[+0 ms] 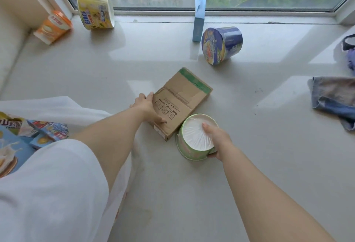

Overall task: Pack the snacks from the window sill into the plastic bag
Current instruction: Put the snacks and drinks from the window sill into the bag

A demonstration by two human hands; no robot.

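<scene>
The plastic bag [57,107] lies at the left edge of the window sill [249,164], already holding boxed snacks, so both things in hand must travel leftward to reach it. The left hand [148,109], the nearer to the bag, closes on the near-left end of the flat cardboard box [184,99], whose long side runs away to the right. Just beside the box, the right hand [217,139] wraps around the tipped green cup [194,143], while four more packs lie well apart near the glass.

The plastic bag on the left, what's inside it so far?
Inside the plastic bag are blue snack boxes and a yellow packet. The white sleeve covers the rest, so anything deeper is hidden.
</scene>
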